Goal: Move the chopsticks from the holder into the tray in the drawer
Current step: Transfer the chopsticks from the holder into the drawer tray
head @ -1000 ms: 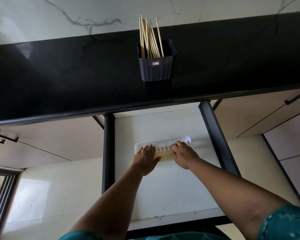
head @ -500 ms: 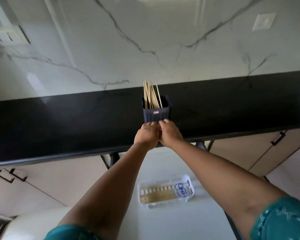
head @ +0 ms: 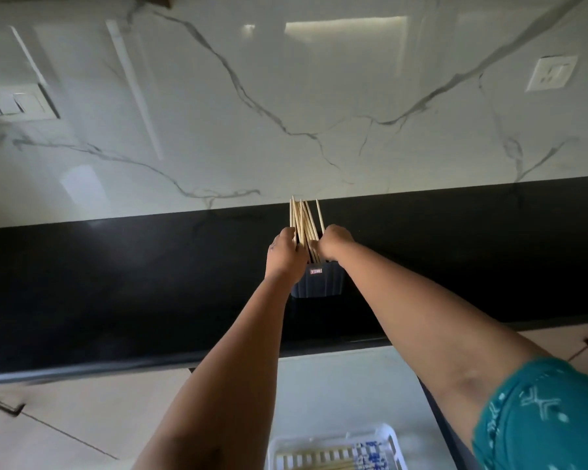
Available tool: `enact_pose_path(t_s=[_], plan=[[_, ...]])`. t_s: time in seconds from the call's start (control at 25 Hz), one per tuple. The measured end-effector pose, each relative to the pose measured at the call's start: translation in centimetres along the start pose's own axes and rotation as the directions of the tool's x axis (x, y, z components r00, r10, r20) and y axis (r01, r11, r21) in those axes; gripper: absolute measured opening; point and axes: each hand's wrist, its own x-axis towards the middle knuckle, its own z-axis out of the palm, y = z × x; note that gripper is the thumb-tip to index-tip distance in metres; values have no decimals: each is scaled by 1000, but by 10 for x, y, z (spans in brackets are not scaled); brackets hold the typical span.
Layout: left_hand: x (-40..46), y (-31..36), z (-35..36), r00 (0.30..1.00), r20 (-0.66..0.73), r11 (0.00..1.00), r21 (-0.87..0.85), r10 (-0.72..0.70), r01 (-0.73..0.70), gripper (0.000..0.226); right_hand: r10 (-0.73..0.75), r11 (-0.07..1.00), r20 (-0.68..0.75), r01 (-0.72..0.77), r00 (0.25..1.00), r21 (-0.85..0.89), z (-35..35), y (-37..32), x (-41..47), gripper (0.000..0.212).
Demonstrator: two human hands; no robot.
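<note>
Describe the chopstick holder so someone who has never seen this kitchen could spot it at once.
Find the long black countertop under the white marble wall. Near its middle stands the holder, a small dark ribbed tub with a tiny red label. Only it has pale chopsticks fanning from its top, with both hands at its rim.

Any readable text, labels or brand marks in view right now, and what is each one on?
Small red and white label on the front of the dark ribbed plastic chopstick holder: too small and blurred to read.
Blue and white patterned ends of the chopsticks in the white slotted plastic tray: pattern only, no legible words.
Nothing else carries text.
</note>
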Motion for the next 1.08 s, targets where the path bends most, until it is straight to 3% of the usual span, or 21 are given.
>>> enact_pose_path(t_s=[0.12, 0.32, 0.48, 0.56, 0.68, 0.84, 0.96, 1.04, 1.08], plan=[[16, -12, 12, 1000, 8, 1000, 15, -16, 16, 42, 128, 978, 45, -134, 991, 163, 5, -3, 36, 29], [29, -23, 18, 998, 54, 994, 101, 27, -32, 44, 165, 971, 185, -193, 969, 144, 18, -11, 63, 40], [27, -30, 23, 997, 54, 987, 146, 62, -69, 53, 173, 982, 134, -181, 976, 52, 31, -4, 78, 26], [26, -31, 22, 997, 43, 986, 150, 68, -73, 53, 151, 984, 77, -158, 985, 87, 35, 0, 81, 25], [23, -30, 20, 997, 0, 993, 95, 74, -74, 49, 47, 989, -26, -43, 999, 142, 32, 3, 75, 28], [17, -27, 21, 998, -48, 999, 4, 42, -42, 40, -125, 924, -219, 193, 968, 329, 15, 0, 58, 9], [3, 4, 7, 992, -81, 954, -293, -94, 66, 44, -304, 843, -434, 452, 848, 292, -13, -11, 14, 14], [-18, 36, -7, 986, -102, 855, -515, -133, 62, 50, -389, 755, -527, 590, 756, 288, -30, -18, -22, 16], [-31, 50, -15, 985, -119, 807, -589, -128, 34, 52, -406, 705, -529, 623, 746, 339, -37, -21, -41, 18]])
